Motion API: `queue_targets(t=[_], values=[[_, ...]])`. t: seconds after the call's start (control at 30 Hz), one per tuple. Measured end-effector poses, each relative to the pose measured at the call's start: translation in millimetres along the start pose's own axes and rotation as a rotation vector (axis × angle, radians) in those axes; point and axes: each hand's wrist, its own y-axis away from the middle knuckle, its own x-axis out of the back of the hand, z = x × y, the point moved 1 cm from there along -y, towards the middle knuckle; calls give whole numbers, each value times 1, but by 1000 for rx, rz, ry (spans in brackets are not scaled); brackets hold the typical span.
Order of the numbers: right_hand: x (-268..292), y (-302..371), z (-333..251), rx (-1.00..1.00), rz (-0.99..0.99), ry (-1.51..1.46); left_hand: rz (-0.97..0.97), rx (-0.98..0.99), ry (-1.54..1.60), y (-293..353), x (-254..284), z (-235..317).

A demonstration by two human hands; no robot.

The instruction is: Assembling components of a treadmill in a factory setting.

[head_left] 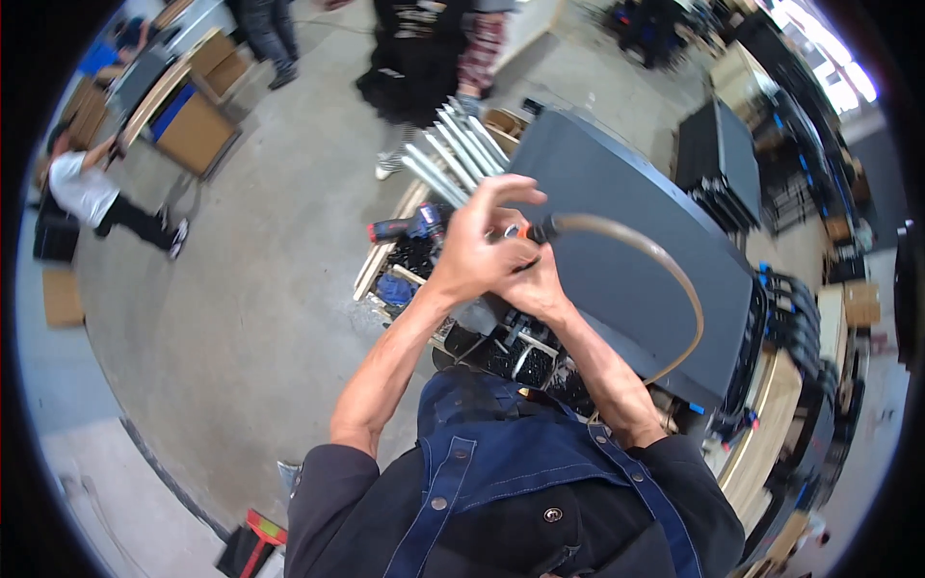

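Observation:
My two hands meet in front of my chest, over a crowded work surface. A tan air hose (644,243) arcs over from the right to a black and orange coupling (540,231) at my hands. Mostly behind my left hand, my right hand (536,286) is closed around a tool at the hose's end; the tool's body is hidden. My left hand (472,249) is slightly blurred, its upper fingers curved above the coupling and apart from the thumb. A large dark grey panel (626,217) lies beyond and to the right of my hands.
Metal tubes (461,149) stick out beyond my hands, near a red and black power drill (393,229). Black hardware (501,358) fills the surface close to me. People stand ahead and at far left (87,188). A red dustpan (258,544) is at lower left; stacked dark panels (718,159) stand right.

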Motion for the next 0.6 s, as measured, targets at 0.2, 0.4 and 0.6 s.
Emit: queue_targets(t=[0.2, 0.4, 0.6], values=[[49, 93, 6, 95, 457, -204, 285, 51, -5, 30, -48, -68], [141, 280, 18, -402, 1050, -142, -171, 408, -40, 88, -177, -141], [220, 521, 56, -573, 1733, 80, -544, 491, -173, 137, -316, -158]])
